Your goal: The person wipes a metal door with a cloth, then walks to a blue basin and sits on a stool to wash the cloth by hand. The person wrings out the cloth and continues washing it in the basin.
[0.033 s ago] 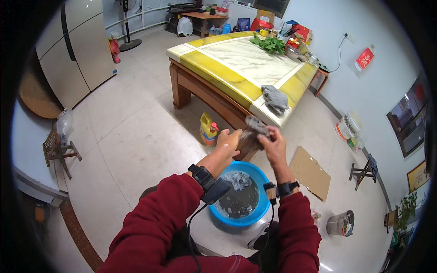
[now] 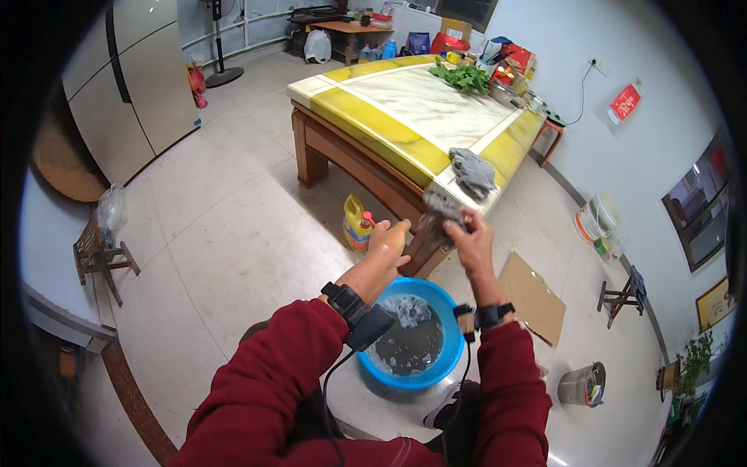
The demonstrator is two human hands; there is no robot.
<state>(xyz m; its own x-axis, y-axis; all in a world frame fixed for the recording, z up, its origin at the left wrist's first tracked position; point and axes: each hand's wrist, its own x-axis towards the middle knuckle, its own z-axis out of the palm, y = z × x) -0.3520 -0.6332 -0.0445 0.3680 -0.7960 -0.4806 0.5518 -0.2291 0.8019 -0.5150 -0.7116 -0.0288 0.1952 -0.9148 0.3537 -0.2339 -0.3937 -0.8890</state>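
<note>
A wet-looking grey cloth (image 2: 442, 205) is pinched in my right hand (image 2: 473, 240), beside the table's near corner. My left hand (image 2: 384, 251) is stretched toward the table leg (image 2: 424, 247), its fingers apart and nothing visible in them. I cannot tell whether it touches the leg. Another grey cloth (image 2: 472, 172) lies crumpled on the corner of the marble-patterned table (image 2: 397, 117). Below my hands, a blue basin (image 2: 454, 342) on the floor holds murky, foamy water. Left of the leg stands a yellow bottle (image 2: 354, 224) with a red top.
Leafy greens (image 2: 465, 77) and various containers sit at the table's far side. A flat piece of cardboard (image 2: 532, 297) lies on the floor to the right, with a bin (image 2: 577, 386) nearer me. Small folding stools stand at the left (image 2: 103, 261) and right (image 2: 625, 294).
My right hand has shifted slightly right with the grey cloth. My left hand stays almost in place, its thumb now more apart from the fingers.
</note>
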